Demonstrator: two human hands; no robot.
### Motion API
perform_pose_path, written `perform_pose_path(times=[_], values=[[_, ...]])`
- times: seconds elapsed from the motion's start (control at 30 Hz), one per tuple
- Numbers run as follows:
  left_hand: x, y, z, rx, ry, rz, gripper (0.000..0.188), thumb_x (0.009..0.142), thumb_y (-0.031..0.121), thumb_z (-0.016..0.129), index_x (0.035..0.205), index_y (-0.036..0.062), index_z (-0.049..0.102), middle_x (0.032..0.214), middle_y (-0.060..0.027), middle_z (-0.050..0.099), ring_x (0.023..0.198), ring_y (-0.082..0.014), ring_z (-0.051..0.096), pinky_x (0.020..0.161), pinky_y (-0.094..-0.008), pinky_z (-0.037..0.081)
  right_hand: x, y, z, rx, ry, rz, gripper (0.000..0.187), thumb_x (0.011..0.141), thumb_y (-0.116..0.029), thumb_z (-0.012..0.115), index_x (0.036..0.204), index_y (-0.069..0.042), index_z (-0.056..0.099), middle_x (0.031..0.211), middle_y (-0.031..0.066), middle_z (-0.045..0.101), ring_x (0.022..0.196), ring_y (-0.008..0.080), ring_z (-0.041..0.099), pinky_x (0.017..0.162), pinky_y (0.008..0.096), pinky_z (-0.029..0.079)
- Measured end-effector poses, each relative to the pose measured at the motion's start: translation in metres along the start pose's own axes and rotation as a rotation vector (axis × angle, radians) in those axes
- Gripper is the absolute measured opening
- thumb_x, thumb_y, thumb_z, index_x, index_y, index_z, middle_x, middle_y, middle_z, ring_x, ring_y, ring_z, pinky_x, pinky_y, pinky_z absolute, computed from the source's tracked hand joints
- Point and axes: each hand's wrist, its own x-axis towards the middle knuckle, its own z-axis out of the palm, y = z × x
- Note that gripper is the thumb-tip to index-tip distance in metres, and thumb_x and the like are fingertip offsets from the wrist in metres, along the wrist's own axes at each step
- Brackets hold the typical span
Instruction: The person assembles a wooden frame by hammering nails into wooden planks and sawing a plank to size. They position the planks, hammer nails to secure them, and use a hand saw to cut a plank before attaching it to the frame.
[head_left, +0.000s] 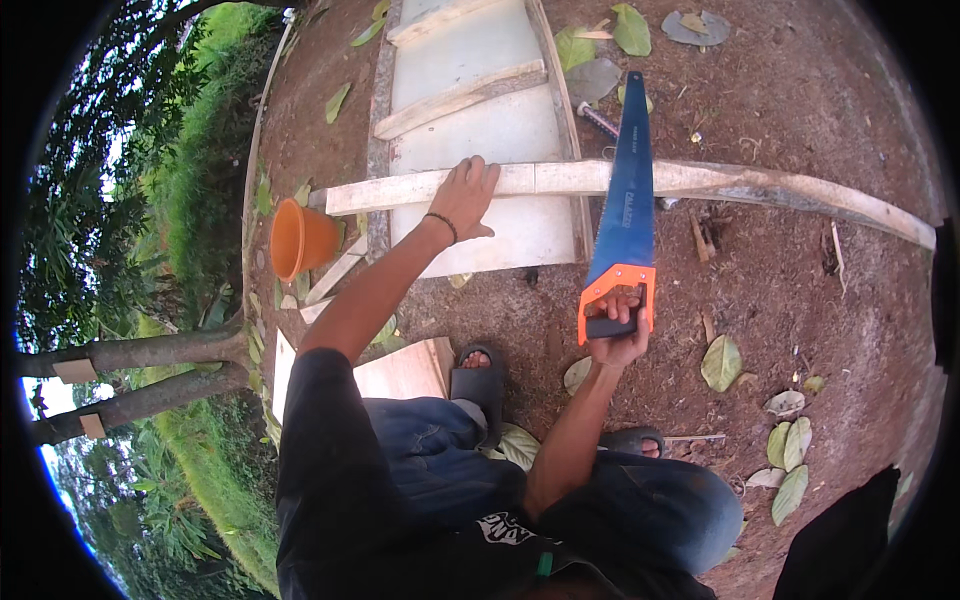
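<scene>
A long, narrow wooden plank (400, 190) lies crosswise over a white panel framed with wooden slats (480, 100). My left hand (466, 203) grips the plank from above, fingers over its far edge and thumb on the near side. A thin pencil-like line crosses the wood just right of that hand. In my right hand (620, 330) is a handsaw (627, 200) with a blue blade and an orange and black handle, the fingers wrapped round the grip. Its blade passes over the plank to the right of the line and points away from me; whether the teeth touch the wood is unclear.
An orange pot (303, 240) stands by the plank's left end. A light wooden board (405, 370) lies by my left foot. Behind the blade is a tool handle (598, 120), partly hidden. Dry leaves (720, 363) dot the dirt ground; tree trunks (150, 350) rise at left.
</scene>
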Motion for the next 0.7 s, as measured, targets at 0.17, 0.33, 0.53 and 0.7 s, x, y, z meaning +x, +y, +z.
perform_pose_path(times=[0.17,0.33,0.53,0.7], values=[[0.034,-0.009,0.036,0.046,0.203,-0.047,0.064,0.075,0.025,0.083,0.125,0.0008,0.050,0.113,-0.0178,0.057,0.109,-0.0349,0.060,0.096,-0.0456,0.049,0.007,-0.038,0.037,-0.106,-0.111,0.029,0.011,0.103,-0.020,0.054,0.106,-0.010,0.057,0.069,-0.0030,0.042,0.064,0.0099,0.041,0.068,0.0332,0.044],[0.046,-0.014,0.038,-0.101,0.195,0.015,0.032,0.075,0.001,0.066,0.105,0.0024,0.056,0.099,-0.0177,0.064,0.095,-0.0348,0.065,0.087,-0.0443,0.053,-0.003,-0.036,0.069,-0.340,-0.045,0.050,0.009,0.102,-0.013,0.056,0.109,-0.008,0.058,0.070,-0.0028,0.038,0.063,0.0104,0.040,0.065,0.0318,0.041],[0.054,-0.038,-0.003,-0.382,-0.376,0.130,0.051,0.057,0.016,0.075,0.104,-0.0012,0.067,0.095,-0.0226,0.073,0.094,-0.0384,0.071,0.077,-0.0428,0.057,-0.018,-0.012,0.112,-0.545,-0.097,-0.087,0.011,0.100,-0.014,0.057,0.107,-0.005,0.058,0.067,-0.0029,0.037,0.056,0.0092,0.038,0.055,0.0281,0.036],[0.046,-0.016,0.008,-0.482,-0.706,0.224,0.067,0.052,0.022,0.078,0.114,-0.0020,0.068,0.095,-0.0180,0.073,0.088,-0.0332,0.069,0.075,-0.0436,0.054,-0.034,-0.004,0.142,-0.704,-0.096,-0.171,0.018,0.099,-0.020,0.058,0.098,-0.003,0.055,0.060,-0.0031,0.035,0.048,0.0090,0.035,0.046,0.0269,0.032]])
